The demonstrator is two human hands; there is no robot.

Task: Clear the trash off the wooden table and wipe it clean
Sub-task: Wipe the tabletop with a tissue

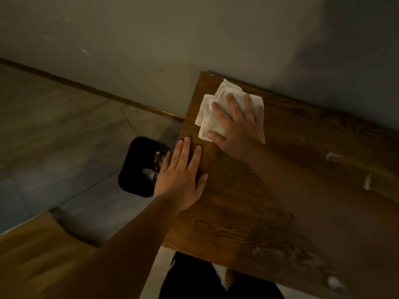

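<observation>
A dark wooden table point(248, 208) fills the right half of the view, its far edge against the wall. My right hand point(239, 128) lies flat with spread fingers on a folded white cloth point(212, 108) near the table's far left corner. My left hand point(183, 175) rests flat and empty on the table's left edge, fingers together. Small white paper scraps point(333, 156) lie on the table at the right, and another scrap point(333, 281) lies near the front edge.
A black trash bin point(133, 169) holding several items stands on the tiled floor just left of the table. A wooden seat point(32, 255) is at the lower left. My dark-clothed legs point(194, 277) are below the table's front edge.
</observation>
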